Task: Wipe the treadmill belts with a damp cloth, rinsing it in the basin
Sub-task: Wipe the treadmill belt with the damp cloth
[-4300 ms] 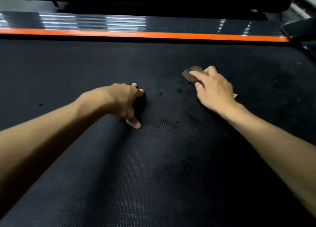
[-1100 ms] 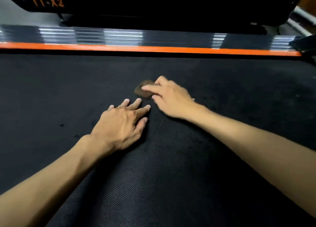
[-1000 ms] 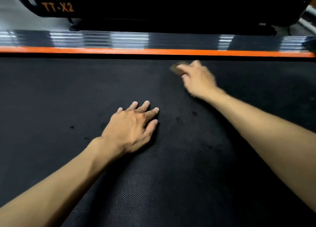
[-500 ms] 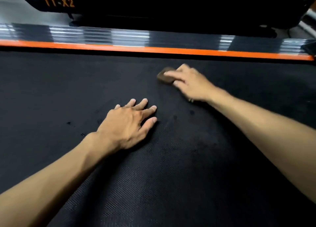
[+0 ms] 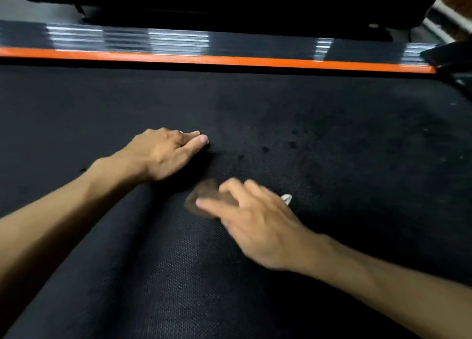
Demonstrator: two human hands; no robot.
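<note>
R hand (image 5: pixel 258 223) dragged cloth (image 5: pixel 204 198) nearer.

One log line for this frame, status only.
wiping | right hand presses brown cloth on treadmill belt | left hand rests on belt

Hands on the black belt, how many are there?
2. The left hand rests on the treadmill belt; nearer the camera, the right hand presses the brown cloth.

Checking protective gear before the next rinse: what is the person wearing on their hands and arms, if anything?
Nothing that shows. The left hand and the right hand are bare, with no gloves, and both forearms are uncovered to the frame edge: no sleeves, watch or wristbands. No rings show, though the right hand is motion-blurred.
</note>
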